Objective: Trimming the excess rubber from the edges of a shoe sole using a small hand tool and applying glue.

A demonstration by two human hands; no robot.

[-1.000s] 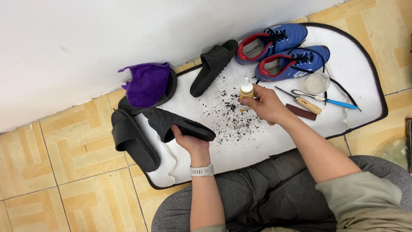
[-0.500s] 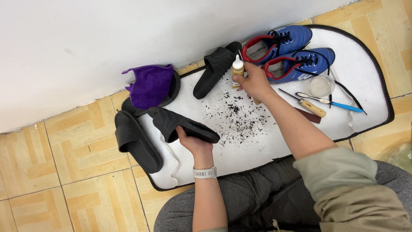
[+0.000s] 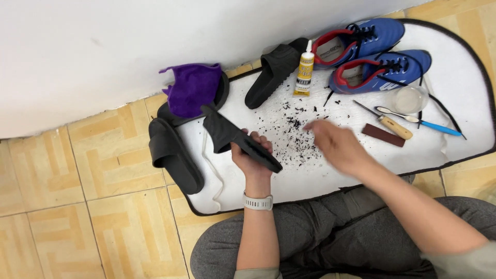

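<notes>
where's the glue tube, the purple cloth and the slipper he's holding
glue tube [image 3: 304,72], head view, on its yellow body
purple cloth [image 3: 194,89], head view, on its middle fold
held slipper [image 3: 227,135], head view, on its black sole left of the fingers

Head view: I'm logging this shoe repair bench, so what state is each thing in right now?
Left hand: gripping the black sole strip, lifted off the mat.
Right hand: empty, blurred, above the mat.
Glue tube: capped, lying beside the black slide.
Blue shoes: side by side, laces loose.
Purple cloth: crumpled on a slide.
Black crumbs: scattered over the mat.
</notes>
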